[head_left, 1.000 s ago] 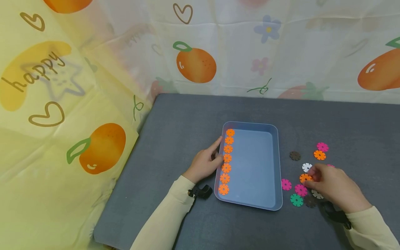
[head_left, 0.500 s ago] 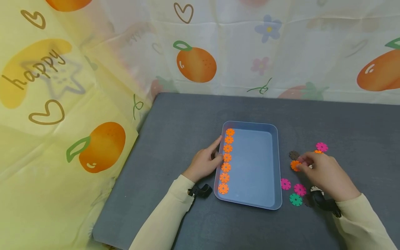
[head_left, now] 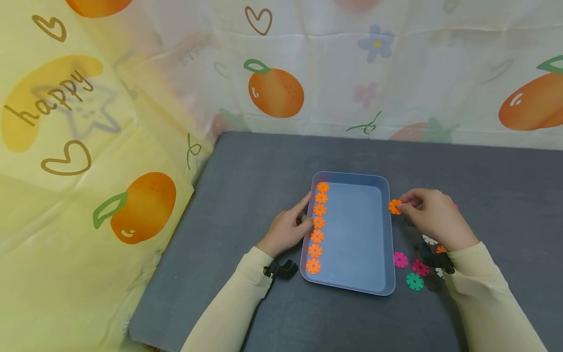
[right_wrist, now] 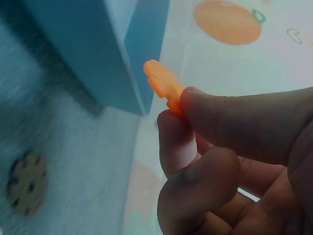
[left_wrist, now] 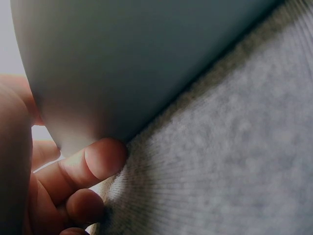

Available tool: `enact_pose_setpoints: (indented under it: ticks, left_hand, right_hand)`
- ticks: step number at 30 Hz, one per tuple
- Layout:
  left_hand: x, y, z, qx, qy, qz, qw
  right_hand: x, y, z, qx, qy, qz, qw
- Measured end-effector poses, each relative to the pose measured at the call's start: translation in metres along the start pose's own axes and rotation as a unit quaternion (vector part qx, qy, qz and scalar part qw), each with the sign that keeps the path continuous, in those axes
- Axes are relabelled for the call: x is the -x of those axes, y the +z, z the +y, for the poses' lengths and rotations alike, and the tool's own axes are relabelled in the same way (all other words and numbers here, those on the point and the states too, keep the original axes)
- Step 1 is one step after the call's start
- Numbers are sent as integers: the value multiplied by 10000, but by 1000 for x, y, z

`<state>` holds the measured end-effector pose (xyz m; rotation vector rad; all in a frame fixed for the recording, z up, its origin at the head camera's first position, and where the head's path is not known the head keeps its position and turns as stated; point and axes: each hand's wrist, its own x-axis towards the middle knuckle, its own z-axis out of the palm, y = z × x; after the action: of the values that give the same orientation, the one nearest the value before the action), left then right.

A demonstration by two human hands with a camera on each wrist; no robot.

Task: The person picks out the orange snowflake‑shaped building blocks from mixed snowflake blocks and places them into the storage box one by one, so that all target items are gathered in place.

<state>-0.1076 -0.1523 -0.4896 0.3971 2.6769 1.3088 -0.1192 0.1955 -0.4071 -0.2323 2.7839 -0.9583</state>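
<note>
Between right hand (head_left: pixel 433 217) fingertips, orange disc (head_left: pixel 395 207)

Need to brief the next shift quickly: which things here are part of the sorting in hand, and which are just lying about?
In hand:
- orange disc pinched by the right hand
- blue tray, touched by the left hand
- row of orange discs along the tray's left side

Lying about:
- pink discs
- green disc
- brown disc
- fruit-print cloth

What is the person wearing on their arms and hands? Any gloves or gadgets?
No gloves: both the left hand and the right hand are bare. Each arm is covered by a long, pale cream sleeve reaching the wrist. A small black device is strapped at each wrist, beside the cuff.
</note>
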Motion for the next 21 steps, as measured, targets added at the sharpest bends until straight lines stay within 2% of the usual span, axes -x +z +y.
enact_pose_setpoints:
  ticks: [7,21]
  left_hand:
    - [-1,1,-2,-34,-30,16,10000]
    - [0,1,-2,-9,-53,-3,10000]
  right_hand:
    - [-22,4,-19,-146,40,14,9999]
    - [-61,22,-44,-483,196,-339,9981]
